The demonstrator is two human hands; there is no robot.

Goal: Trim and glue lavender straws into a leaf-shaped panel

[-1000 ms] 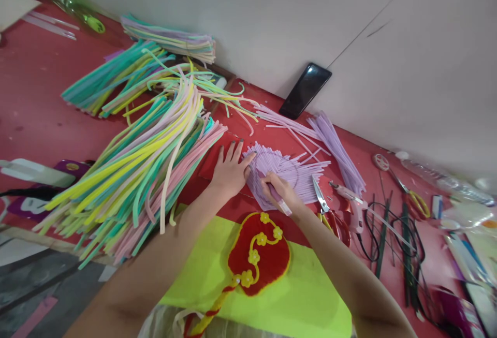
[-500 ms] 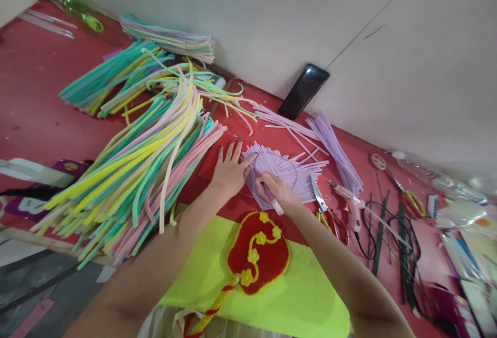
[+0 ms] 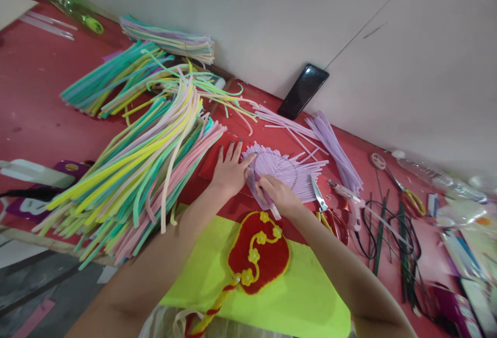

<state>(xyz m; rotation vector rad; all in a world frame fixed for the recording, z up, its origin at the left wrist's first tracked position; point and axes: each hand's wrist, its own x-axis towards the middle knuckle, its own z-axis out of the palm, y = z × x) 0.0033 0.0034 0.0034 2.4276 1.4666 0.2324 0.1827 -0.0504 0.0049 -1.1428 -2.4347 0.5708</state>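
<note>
Lilac pipe cleaners laid side by side form a flat mat (image 3: 277, 164), with a faint dark curved line across it. My left hand (image 3: 229, 170) lies with fingers spread at the mat's left edge, one finger on it. In my right hand (image 3: 277, 193) a purple pen with a pale end (image 3: 274, 211) is gripped, its tip at the mat's left part. Nearer me, a red fan-shaped piece (image 3: 264, 255) with yellow trim, yellow flowers and a twisted handle rests on a lime-green sheet (image 3: 310, 286).
Bundles of coloured pipe cleaners (image 3: 135, 172) fill the left. Scissors (image 3: 319, 193), a glue gun (image 3: 351, 206) with its cord and more scissors (image 3: 406, 188) lie right. Behind, a phone (image 3: 304, 91) leans against the wall beside a lilac bundle (image 3: 336, 149).
My right hand has shifted slightly, and the pen's pale end has swung a little toward me and left. My left hand stays in place.
</note>
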